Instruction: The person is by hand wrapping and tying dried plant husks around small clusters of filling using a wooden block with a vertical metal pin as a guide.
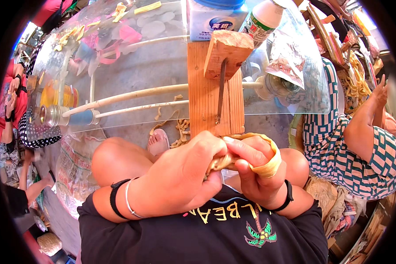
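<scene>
Both hands are closed on a yellowish, flat strip of plant fibre [273,165] held above my lap. My left hand [187,169] grips its twisted, bunched part with curled fingers. Around the fingers of my right hand [259,176] the strip makes a loop, and the thumb and forefinger pinch near the bunched part. The ends inside my fists are hidden. Just beyond my hands lies a wooden board [199,97] that juts over the table's near edge. On it are a wooden block [219,55] and a thin dark metal rod [221,94] pointing toward me.
The board rests on a clear glass table [141,72] with pale rails beneath. A blue-lidded tub [215,20], a white bottle [265,20] and a torn packet [288,64] stand or lie behind. Fibre scraps [70,37] are scattered left. A person in patterned clothing [334,141] sits right.
</scene>
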The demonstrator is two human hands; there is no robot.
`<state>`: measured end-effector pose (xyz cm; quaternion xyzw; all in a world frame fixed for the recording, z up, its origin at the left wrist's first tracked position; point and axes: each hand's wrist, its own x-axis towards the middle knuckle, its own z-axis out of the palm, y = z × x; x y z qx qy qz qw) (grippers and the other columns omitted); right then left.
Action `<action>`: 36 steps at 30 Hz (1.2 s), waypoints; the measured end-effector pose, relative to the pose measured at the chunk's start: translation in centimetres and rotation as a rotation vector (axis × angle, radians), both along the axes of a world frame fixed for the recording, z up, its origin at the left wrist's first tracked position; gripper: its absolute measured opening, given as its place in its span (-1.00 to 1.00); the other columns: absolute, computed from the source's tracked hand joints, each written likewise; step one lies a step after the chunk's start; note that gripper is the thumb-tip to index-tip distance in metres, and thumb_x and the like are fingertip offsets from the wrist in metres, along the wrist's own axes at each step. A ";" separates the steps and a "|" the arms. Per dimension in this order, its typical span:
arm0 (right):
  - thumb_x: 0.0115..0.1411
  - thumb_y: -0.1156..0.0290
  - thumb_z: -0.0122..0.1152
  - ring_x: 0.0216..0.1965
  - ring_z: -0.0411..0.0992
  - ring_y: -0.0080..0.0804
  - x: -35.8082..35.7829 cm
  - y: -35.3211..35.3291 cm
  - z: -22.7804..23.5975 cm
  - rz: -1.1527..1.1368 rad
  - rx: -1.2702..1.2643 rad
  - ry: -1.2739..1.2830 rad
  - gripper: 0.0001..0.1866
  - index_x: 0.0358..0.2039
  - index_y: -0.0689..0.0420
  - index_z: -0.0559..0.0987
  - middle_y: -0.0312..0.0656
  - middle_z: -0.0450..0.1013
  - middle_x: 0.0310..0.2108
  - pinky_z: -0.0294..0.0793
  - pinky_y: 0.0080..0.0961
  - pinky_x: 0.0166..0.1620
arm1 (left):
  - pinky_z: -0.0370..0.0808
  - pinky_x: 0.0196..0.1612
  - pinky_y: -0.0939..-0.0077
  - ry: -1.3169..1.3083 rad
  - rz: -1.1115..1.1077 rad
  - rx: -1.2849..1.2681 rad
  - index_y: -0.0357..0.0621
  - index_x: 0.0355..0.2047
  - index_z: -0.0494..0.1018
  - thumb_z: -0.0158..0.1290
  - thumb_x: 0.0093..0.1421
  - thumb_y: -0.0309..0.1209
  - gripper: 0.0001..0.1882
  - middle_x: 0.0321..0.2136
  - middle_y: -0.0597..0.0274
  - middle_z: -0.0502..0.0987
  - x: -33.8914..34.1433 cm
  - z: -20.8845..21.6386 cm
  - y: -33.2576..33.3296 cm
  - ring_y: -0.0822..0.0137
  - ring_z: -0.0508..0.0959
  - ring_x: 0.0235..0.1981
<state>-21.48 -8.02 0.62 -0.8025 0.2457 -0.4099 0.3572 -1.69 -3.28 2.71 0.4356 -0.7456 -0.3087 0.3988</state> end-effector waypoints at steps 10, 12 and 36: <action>0.22 0.53 0.26 -0.61 0.35 -0.33 -0.1 0.0 0.0 -0.020 0.226 -0.022 -0.88 -0.47 0.16 0.53 -0.23 0.41 -0.59 0.31 -0.41 -0.52 | 0.44 -0.41 0.49 0.284 -0.057 0.111 -0.30 -0.15 0.34 0.08 0.18 -0.63 -0.77 -0.36 -0.02 0.53 -0.5 -1.1 0.3 0.28 0.52 -0.47; 0.28 0.51 0.19 -0.62 0.34 -0.40 -0.6 0.3 0.0 -0.048 0.441 -0.079 -0.85 -0.46 0.18 0.52 -0.25 0.39 -0.61 0.29 -0.47 -0.52 | 0.42 -0.44 0.56 0.360 -0.053 0.171 -0.27 -0.17 0.36 0.12 0.22 -0.59 -0.80 -0.37 0.03 0.54 0.1 -1.3 0.4 0.40 0.50 -0.47; 0.12 0.59 0.34 -0.41 0.50 -0.47 1.3 -1.7 1.5 -0.015 0.331 -0.037 -0.80 -0.23 0.29 0.57 -0.16 0.52 -0.38 0.49 -0.57 -0.37 | 0.44 -0.47 0.49 0.184 0.112 0.274 -0.14 -0.23 0.43 0.32 0.06 -0.50 -0.69 -0.43 0.18 0.50 1.9 -0.3 -0.8 0.26 0.52 -0.51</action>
